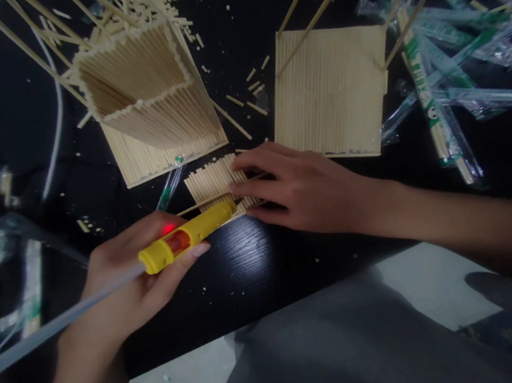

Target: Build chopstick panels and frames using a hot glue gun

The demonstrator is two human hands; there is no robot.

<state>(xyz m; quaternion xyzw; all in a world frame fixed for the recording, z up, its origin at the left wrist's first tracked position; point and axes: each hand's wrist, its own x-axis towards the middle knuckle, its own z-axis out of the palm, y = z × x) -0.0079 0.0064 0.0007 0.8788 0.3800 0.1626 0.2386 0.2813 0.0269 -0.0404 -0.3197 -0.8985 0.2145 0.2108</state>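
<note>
My left hand [137,268] is wrapped round a yellow hot glue gun [207,220], with a long glue stick [71,314] running out of its back. The gun's nozzle points at a small panel of chopstick pieces [208,181] lying on the black table. Fingers spread, my right hand [284,187] rests on the right part of that panel and hides some of it. A thin stick [204,205] lies across the panel, its right end near my right fingertips. Whether those fingers pinch the stick I cannot tell.
Behind stands an open box of sticks [151,114] on a flat base. To the right is a square stick panel [331,95] with upright chopsticks. Cut stick bits [152,0], clear wrappers [457,49], a white cable [57,119] and a wrapped chopstick pack [425,93] lie around.
</note>
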